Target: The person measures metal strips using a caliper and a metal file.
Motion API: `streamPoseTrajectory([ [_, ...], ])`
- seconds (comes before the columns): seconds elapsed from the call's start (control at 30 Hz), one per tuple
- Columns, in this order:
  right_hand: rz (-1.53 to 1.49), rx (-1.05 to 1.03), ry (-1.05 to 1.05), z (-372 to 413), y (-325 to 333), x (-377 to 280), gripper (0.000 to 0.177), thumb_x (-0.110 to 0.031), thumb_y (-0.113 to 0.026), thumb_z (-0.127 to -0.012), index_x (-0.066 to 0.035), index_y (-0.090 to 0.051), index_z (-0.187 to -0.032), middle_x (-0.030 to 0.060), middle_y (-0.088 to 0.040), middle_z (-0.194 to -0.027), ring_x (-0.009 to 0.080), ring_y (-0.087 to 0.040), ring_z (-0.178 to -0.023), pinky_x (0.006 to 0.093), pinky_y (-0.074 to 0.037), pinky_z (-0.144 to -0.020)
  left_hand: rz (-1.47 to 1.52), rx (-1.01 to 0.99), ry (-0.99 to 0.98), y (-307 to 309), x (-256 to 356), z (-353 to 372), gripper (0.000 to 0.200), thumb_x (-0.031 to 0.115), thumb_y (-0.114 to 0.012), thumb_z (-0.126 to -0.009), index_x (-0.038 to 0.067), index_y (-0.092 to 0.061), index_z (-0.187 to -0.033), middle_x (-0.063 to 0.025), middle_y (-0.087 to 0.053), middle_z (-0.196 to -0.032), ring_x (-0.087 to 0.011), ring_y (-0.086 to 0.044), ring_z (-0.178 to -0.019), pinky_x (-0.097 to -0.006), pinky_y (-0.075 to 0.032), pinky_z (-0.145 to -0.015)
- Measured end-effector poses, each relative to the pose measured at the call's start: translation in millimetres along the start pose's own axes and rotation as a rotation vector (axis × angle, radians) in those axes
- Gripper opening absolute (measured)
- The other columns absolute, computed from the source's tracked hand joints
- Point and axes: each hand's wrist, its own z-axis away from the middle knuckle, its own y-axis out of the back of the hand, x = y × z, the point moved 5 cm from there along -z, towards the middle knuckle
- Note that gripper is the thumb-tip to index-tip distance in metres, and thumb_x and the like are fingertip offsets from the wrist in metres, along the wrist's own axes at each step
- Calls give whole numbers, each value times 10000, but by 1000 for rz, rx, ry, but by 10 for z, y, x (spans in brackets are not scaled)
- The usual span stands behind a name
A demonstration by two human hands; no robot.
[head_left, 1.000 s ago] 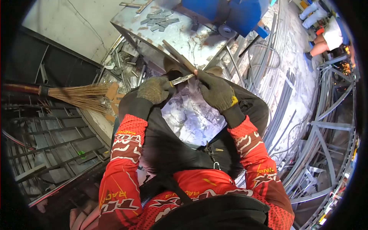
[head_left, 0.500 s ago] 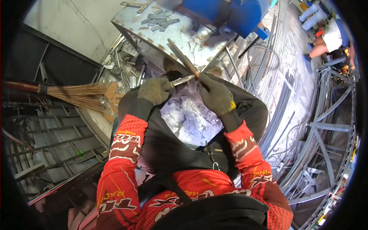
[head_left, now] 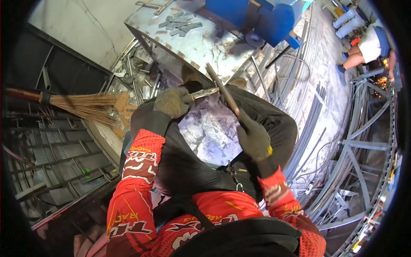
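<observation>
My gloved left hand point(head_left: 172, 103) is closed around the near end of a short silver tool that looks like pliers point(head_left: 204, 92), its tip pointing right. A small part at that tip is too fine to make out. My gloved right hand point(head_left: 254, 136) grips the lower end of a long flat file point(head_left: 223, 89), grey above and brownish below. The file slants up and left, crossing the tip of the pliers. Both hands are above my lap, between my bent knees.
Ahead stands a metal-topped table point(head_left: 205, 53) with several small flat metal pieces point(head_left: 180, 23) and a blue machine point(head_left: 274, 19). A broom point(head_left: 85, 106) lies at left. Long metal bars point(head_left: 310, 124) and a steel frame point(head_left: 364, 143) are at right, near another person point(head_left: 370, 45) and sparks.
My right hand has drawn the file back toward me and to the right across the tip of the pliers. My left hand stays nearly in place.
</observation>
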Motion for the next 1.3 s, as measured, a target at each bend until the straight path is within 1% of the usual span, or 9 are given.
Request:
streamPoseTrajectory([
  [0.07, -33, 15, 10, -460, -180, -49, 554, -154, -651, -926, -228, -596, -1472, 240, -718, -935, 446, -709, -879, 547, -561, -774, -36, -15, -26, 0, 58, 18, 450, 263, -735, -764, 153, -755, -1199, -237, -740, -1053, -434, -708, -1014, -515, -572, -920],
  [0.17, -16, 35, 85, -955, -379, -115, 511, -192, -635, -942, -213, -601, -1452, 246, -708, -890, 456, -701, -845, 564, -548, -747, -5, -30, 83, -30, 17, 43, 324, 303, -742, -803, 165, -758, -1095, -188, -746, -1085, -418, -700, -1044, -529, -558, -908],
  [0.53, -21, 108, 58, 259, -126, 26, 552, -177, -678, -927, -189, -603, -1474, 217, -748, -1060, 425, -724, -922, 516, -581, -802, -23, 64, -27, -28, -8, 13, 272, 293, -733, -765, 149, -756, -994, -167, -744, -982, -395, -710, -998, -538, -551, -881],
  [0.77, -63, 41, 60, -664, -298, -121, 525, -194, -640, -965, -203, -575, -1486, 247, -716, -941, 450, -707, -871, 546, -557, -748, -46, 62, -27, -62, 18, 33, 386, 269, -746, -731, 152, -770, -1099, -213, -743, -1023, -414, -714, -1003, -522, -571, -894],
  [0.9, -60, 47, 84, -673, -297, -167, 541, -196, -631, -975, -210, -546, -1509, 246, -718, -944, 450, -706, -875, 552, -553, -747, -30, 69, 37, -36, 27, 22, 259, 296, -737, -779, 150, -756, -993, -167, -749, -1012, -397, -709, -1009, -533, -545, -888],
  [1.0, -7, -10, -23, -123, -206, -70, 524, -189, -639, -968, -203, -575, -1488, 221, -738, -991, 436, -716, -909, 531, -566, -773, -21, 64, 38, -22, 10, 28, 244, 296, -740, -781, 150, -757, -976, -171, -747, -1007, -402, -710, -995, -535, -548, -879],
  [1.07, -80, -15, -93, 216, -124, -46, 541, -152, -659, -957, -154, -587, -1493, 258, -714, -1215, 418, -700, -1135, 439, -559, -955, -6, 57, 36, 0, 14, 31, 239, 296, -743, -781, 147, -757, -968, -173, -745, -1002, -404, -711, -987, -536, -550, -872],
  [1.17, -60, -23, -104, 317, -92, -49, 550, -145, -663, -952, -156, -586, -1497, 256, -718, -1211, 410, -711, -1126, 425, -562, -961, 0, 22, 34, 15, 56, 33, 268, 294, -764, -771, 136, -758, -988, -172, -743, -1003, -400, -711, -981, -521, -560, -864],
  [1.3, -58, 60, -41, -243, -212, -60, 481, -171, -652, -946, -176, -637, -1427, 249, -737, -1041, 442, -717, -969, 501, -578, -816, 8, 37, 37, -11, 50, 41, 283, 296, -769, -772, 142, -762, -1009, -173, -742, -1020, -398, -711, -997, -518, -562, -879],
])
